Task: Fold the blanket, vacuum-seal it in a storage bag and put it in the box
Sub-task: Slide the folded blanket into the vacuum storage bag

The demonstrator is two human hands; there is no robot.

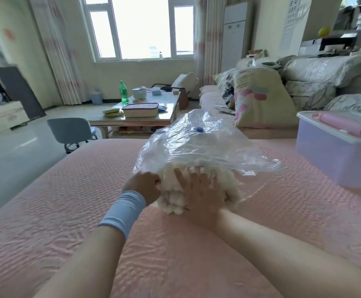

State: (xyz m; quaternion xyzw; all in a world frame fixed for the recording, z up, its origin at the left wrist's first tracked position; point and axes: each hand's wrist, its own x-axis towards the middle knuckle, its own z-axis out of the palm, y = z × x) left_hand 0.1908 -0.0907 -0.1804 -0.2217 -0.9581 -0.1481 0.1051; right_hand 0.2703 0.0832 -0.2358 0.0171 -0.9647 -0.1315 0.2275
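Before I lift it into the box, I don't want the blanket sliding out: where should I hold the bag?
Probably at its near, open mouth, coming from your side. The blanket still bulges out of that end of the bag, under the right hand, with the left hand gripping the mouth's left edge. The far end, by the blue valve, is loose empty film.

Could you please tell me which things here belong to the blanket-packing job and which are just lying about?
Job:
fluffy white folded blanket
clear plastic vacuum storage bag
pale lilac plastic box
left hand
right hand

Lying about:
green plastic bottle
grey swivel chair
rolled pink mat
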